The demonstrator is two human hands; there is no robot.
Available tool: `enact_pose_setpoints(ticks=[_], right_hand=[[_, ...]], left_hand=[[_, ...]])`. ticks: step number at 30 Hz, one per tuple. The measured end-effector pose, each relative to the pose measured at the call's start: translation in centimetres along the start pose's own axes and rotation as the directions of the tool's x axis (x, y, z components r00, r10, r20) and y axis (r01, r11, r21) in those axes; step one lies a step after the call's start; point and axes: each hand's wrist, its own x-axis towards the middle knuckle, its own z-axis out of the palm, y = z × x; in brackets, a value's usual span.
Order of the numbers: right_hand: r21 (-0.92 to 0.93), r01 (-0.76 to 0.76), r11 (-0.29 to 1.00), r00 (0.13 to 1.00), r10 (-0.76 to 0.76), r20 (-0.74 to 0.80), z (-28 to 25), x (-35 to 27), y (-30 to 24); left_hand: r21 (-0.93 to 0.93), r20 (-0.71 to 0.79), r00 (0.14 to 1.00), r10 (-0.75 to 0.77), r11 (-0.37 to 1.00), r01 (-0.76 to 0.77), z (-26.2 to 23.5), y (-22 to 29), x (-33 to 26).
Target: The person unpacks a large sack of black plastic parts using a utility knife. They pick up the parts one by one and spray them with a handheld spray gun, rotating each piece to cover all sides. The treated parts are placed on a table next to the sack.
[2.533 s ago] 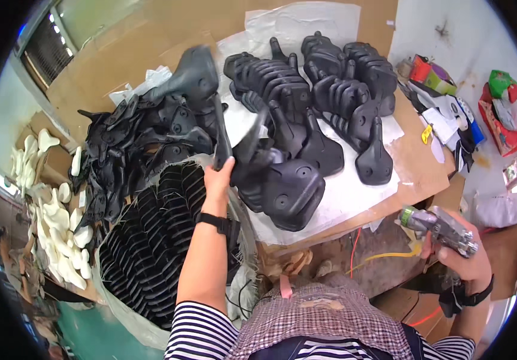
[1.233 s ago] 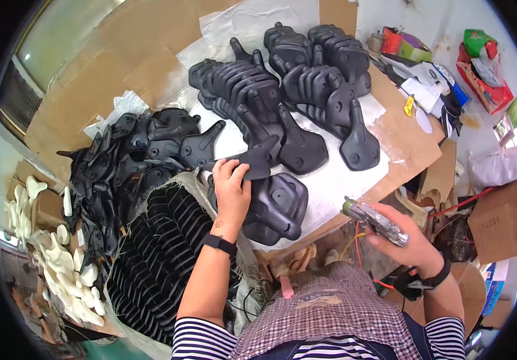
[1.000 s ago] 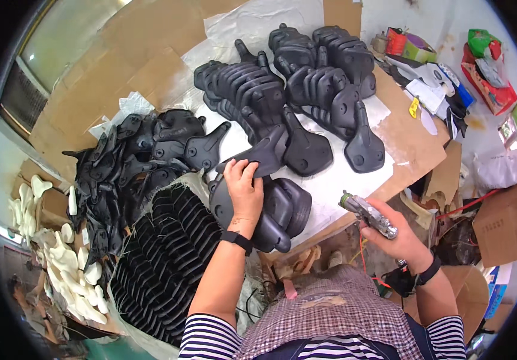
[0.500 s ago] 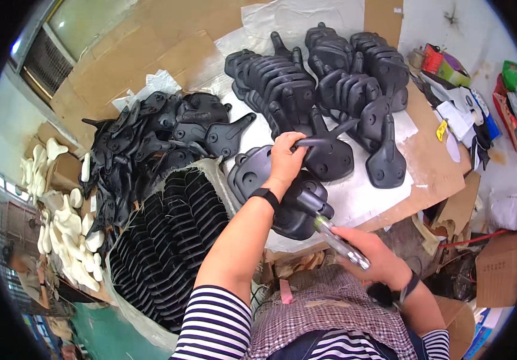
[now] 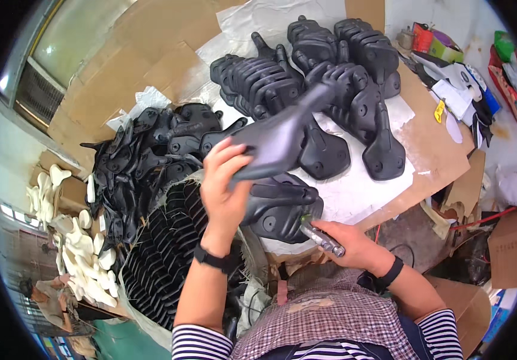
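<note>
My left hand (image 5: 222, 189) grips the broad end of a black paddle-shaped moulded part (image 5: 276, 144), fingers over its edge. The part is raised above the table, its neck pointing away to the right, a little blurred. My right hand (image 5: 354, 246) is closed around a short silver hand tool (image 5: 325, 240) with a green tip, a kind I cannot make out exactly. That tip is close to a small pile of the same black parts (image 5: 273, 222) at the table's near edge. Single black parts (image 5: 324, 155) lie flat just beyond, some with round holes showing.
Rows of stacked black parts (image 5: 258, 81) cover the table's far side; a loose black heap (image 5: 144, 144) lies left. A woven sack (image 5: 168, 258) full of black parts stands near left, with cream-coloured parts (image 5: 84, 258) beyond. A cardboard box (image 5: 513, 246) stands right. Another person (image 5: 51, 297) works far left.
My left hand has lifted a black part off the table and brought it up and left. My right hand, still holding the tool, has shifted slightly left and up.
</note>
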Motion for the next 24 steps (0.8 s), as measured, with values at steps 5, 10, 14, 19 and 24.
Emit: enact_pose_setpoints(ticks=[5, 10, 14, 19, 24], right_hand=[[-0.058, -0.031, 0.998, 1.000, 0.031, -0.006, 1.0, -1.7, 0.6], [0.042, -0.058, 0.997, 0.998, 0.057, 0.015, 1.5, -2.1, 0.9], [0.081, -0.096, 0.992, 0.995, 0.094, 0.026, 0.5, -2.4, 0.9], [0.118, -0.177, 0.977, 0.983, 0.169, 0.071, -3.0, -4.5, -2.5], [0.171, -0.323, 0.931, 0.946, 0.313, 0.081, -10.0, -8.9, -9.2]], left_hand=[[0.519, -0.076, 0.907, -0.415, 0.760, 0.391, 1.3, -3.0, -1.2], [-0.471, 0.166, 0.239, -0.957, 0.135, 0.872, 1.6, -7.6, -11.7], [-0.031, 0.075, 0.544, -0.836, 0.543, 0.839, 4.9, -8.3, -7.8], [0.100, 0.057, 0.472, -0.880, 0.475, 0.874, 6.4, -10.3, -5.1], [-0.350, 0.378, 0.392, -0.839, 0.263, 0.899, 5.5, -9.8, -5.5]])
